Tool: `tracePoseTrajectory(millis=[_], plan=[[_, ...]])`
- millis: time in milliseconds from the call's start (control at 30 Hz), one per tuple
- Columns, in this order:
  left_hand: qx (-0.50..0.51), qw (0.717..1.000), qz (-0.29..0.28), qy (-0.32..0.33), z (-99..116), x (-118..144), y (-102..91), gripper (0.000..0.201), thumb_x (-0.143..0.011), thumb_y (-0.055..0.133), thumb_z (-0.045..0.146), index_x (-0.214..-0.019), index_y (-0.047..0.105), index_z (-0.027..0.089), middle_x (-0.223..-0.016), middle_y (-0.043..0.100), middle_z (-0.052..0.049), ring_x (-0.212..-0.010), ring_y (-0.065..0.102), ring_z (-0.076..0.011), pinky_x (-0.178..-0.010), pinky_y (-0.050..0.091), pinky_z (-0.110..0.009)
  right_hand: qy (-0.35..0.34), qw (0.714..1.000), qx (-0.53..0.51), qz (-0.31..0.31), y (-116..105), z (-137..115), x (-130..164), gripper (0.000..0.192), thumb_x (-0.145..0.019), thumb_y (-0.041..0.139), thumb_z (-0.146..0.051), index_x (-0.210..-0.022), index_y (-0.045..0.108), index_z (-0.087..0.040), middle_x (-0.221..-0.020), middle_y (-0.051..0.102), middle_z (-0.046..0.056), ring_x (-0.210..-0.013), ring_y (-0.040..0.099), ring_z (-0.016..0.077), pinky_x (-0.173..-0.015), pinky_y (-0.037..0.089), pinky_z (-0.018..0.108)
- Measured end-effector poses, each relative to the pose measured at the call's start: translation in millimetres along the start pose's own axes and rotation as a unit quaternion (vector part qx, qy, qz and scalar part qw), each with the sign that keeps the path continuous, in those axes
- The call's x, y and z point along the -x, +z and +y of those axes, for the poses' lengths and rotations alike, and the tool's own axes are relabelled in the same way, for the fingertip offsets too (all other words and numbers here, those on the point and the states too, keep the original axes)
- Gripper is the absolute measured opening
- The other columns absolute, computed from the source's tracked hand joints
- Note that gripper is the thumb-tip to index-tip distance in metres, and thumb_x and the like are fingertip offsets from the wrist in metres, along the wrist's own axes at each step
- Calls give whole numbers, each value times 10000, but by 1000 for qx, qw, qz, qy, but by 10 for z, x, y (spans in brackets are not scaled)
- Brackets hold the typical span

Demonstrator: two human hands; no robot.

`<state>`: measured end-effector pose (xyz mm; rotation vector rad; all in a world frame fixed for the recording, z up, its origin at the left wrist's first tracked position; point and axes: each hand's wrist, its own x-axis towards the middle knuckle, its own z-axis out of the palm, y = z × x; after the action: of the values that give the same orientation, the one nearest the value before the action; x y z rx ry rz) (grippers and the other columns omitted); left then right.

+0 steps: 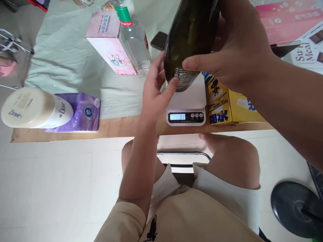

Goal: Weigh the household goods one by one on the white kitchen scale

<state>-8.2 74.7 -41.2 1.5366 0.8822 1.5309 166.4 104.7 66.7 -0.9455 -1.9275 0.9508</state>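
A dark green glass bottle is held upright between my two hands, its upper end cut off by the top of the view. My left hand grips it low on the left side, thumb near a small printed label. Around its right side wraps my right hand, with the thumb across the front. Under the bottle is a white kitchen scale, its lit display appearing to read 31. Whether the bottle's base touches the scale, I cannot tell.
Left of the scale stand a clear bottle and a pink box; a phone lies behind. Yellow boxes sit right of the scale. A Dove bottle lies over a purple pack near the table's front edge.
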Motion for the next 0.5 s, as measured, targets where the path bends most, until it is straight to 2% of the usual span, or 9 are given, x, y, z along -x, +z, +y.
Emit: tracePoseTrajectory(millis=[67, 133, 267, 367, 500], plan=[[-15, 999, -32, 3, -10, 65, 47, 580, -834, 729, 620, -1299, 555, 321, -1359, 656, -19, -1267, 657, -244, -1082, 574, -381, -2, 1000, -2, -12, -24, 48, 91, 664, -656, 762, -102, -1249, 465, -129, -995, 521, -108, -920, 532, -13, -795, 488, 130], [-31, 999, -31, 0, -12, 113, 86, 529, -882, 683, 596, -1311, 565, 310, -1377, 652, -24, -1269, 656, -231, -1079, 575, -355, 3, 1000, 4, -12, -42, 95, 148, 675, -659, 761, -91, -1271, 477, -128, -1007, 511, -95, -908, 533, -13, -772, 485, 125], [-56, 997, -54, 9, -43, 154, 107, 544, -891, 669, 595, -1334, 556, 300, -1377, 662, -28, -1239, 666, -210, -1061, 580, -319, 32, 999, 33, -9, -64, 142, 220, 657, -686, 761, -128, -1276, 473, -142, -1023, 520, -83, -938, 554, -3, -754, 488, 112], [-55, 997, -48, -2, -69, 163, 106, 516, -895, 670, 575, -1325, 564, 310, -1375, 665, -29, -1214, 683, -220, -1056, 588, -350, 55, 998, 29, -13, -62, 171, 246, 644, -686, 757, -130, -1256, 458, -161, -1028, 515, -85, -939, 546, -6, -767, 490, 114], [-34, 999, -27, -26, -96, 146, 128, 514, -841, 724, 594, -1276, 600, 349, -1366, 671, -16, -1233, 682, -257, -1074, 585, -409, 39, 999, 28, -20, -56, 230, 193, 630, -692, 740, -168, -1240, 429, -154, -1063, 504, -71, -972, 540, 8, -824, 497, 151]])
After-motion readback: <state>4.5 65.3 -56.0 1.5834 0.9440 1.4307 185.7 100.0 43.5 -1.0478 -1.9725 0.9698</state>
